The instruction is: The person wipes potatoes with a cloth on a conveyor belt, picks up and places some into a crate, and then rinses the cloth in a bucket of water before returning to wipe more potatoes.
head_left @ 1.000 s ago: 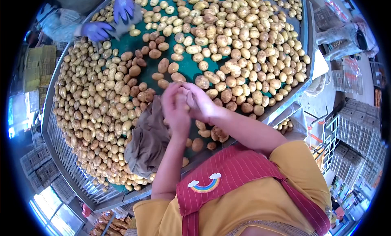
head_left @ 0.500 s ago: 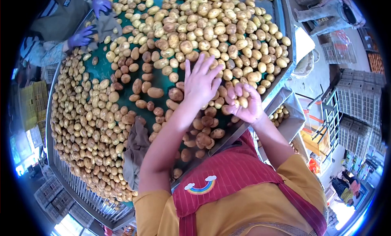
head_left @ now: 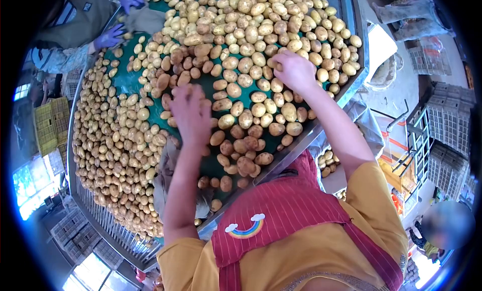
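Many potatoes [head_left: 245, 119] cover a green-surfaced sorting table [head_left: 204, 85]. My left hand [head_left: 191, 112], blurred by motion, is over the middle of the table with its fingers apart, touching or just above brown potatoes. My right hand [head_left: 295, 71] is farther forward and to the right, its fingers curled round a potato [head_left: 272, 64] that is partly hidden by them. Loosely spread potatoes lie between my two hands. Beneath my left forearm is a grey cloth [head_left: 167, 173].
A person's purple-gloved hands [head_left: 109, 37] are at the far left beside another grey cloth [head_left: 145, 20]. The metal table edge [head_left: 301, 143] runs in front of my body. On the right stand a lined container with potatoes [head_left: 327, 161] and stacked crates [head_left: 448, 118].
My left hand has moved left across the table. My right hand has moved forward, away from my body, and turned palm down. Potatoes between them are more spread out.
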A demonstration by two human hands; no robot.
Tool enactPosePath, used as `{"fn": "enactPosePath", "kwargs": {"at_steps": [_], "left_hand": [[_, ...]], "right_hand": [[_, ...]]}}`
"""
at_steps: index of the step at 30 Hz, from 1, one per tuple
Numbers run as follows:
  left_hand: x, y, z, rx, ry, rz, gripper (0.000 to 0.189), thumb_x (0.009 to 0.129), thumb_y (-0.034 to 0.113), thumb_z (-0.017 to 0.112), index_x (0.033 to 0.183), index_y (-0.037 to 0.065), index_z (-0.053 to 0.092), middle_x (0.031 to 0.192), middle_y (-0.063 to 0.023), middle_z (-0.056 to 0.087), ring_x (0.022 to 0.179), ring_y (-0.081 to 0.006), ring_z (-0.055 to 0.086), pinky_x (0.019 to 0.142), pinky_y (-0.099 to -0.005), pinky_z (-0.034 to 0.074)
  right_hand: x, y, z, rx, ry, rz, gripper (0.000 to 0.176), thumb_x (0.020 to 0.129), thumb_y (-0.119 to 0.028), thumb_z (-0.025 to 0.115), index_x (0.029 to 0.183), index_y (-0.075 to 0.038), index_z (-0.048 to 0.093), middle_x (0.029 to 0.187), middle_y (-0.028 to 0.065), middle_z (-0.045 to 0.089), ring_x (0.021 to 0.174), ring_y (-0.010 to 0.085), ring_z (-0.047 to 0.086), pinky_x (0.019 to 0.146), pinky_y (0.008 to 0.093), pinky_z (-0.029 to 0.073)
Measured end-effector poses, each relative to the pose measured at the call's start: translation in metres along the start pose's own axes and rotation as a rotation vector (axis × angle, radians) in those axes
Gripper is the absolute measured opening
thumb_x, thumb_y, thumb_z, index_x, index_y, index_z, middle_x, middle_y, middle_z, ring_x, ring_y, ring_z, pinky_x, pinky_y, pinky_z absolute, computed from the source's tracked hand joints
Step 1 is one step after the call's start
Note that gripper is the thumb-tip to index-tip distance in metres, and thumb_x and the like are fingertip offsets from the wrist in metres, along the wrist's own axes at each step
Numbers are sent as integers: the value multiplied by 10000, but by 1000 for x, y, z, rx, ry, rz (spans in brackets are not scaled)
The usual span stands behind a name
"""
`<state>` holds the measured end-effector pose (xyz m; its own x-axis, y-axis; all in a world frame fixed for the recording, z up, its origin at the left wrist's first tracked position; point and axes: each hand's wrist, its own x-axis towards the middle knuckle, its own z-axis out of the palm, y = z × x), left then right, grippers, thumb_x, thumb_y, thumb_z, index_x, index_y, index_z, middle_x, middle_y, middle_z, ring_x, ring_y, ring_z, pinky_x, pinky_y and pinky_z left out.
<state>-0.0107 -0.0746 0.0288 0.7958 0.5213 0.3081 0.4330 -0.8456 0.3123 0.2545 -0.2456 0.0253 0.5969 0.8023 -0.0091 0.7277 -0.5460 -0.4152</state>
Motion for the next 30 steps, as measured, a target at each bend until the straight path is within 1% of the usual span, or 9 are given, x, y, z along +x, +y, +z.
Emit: {"fn": "enactPosePath", "kwargs": {"at_steps": [3,7,10,13,14,17,21,24,30], "left_hand": [[-48,52,-4,-93,-171,124,567,785,83,711,1340,107,594,1447,-171,501,1379,-426,435,1097,-583,354],[-97,95,-15,-272,-486,226,592,778,245,732,1356,243,604,1494,-72,483,1438,-343,402,1208,-601,199],[-107,86,-11,-103,-503,406,507,764,258,756,1261,282,659,1490,-2,495,1435,-281,417,1208,-606,191],[-90,43,-16,-26,-304,373,343,756,208,768,1090,273,718,1369,10,575,1381,-256,475,1185,-615,218],[-84,32,-21,48,-278,280,324,757,195,767,1072,256,722,1324,5,592,1325,-259,515,1154,-599,264],[-52,46,-38,-8,-190,114,308,758,174,760,1061,215,723,1244,-10,624,1206,-260,576,1059,-528,372],[-34,83,13,-134,-264,338,248,821,198,684,1064,156,709,1055,-53,678,1053,-269,606,867,-395,472],[-26,103,39,87,-361,336,90,826,172,635,898,121,652,838,-61,611,875,-278,611,758,-417,483],[-22,96,50,31,-529,284,69,826,126,629,894,122,621,831,-92,632,845,-324,639,674,-460,505]], "right_hand": [[25,2,12,-174,-147,8,137,828,-186,705,939,-106,701,1030,125,696,945,285,700,743,432,567],[40,-5,25,-393,-326,-49,146,854,-161,683,975,-83,708,1045,138,702,987,260,691,716,421,564],[37,-18,24,-533,-342,-113,229,860,-163,671,1072,-93,719,1014,118,720,1042,252,673,728,428,555],[20,-13,-3,-205,-281,-5,278,849,-166,677,1111,-81,720,987,108,720,1008,246,685,720,404,548],[7,-4,-7,18,-220,-35,290,869,-155,680,1139,-53,703,954,76,716,883,200,698,661,338,536],[-36,11,-17,1313,-385,318,261,892,-159,687,1117,-27,683,899,58,704,754,141,675,626,282,512],[-84,19,-17,1507,-329,322,320,883,-131,693,1178,-11,658,929,87,716,707,121,655,632,237,491],[-114,23,-35,1798,-322,359,333,912,-152,645,1189,31,620,965,125,711,717,152,672,643,281,525],[-169,42,-36,2199,-259,285,405,934,-263,623,1227,12,577,977,135,674,751,221,671,650,305,521]]}}
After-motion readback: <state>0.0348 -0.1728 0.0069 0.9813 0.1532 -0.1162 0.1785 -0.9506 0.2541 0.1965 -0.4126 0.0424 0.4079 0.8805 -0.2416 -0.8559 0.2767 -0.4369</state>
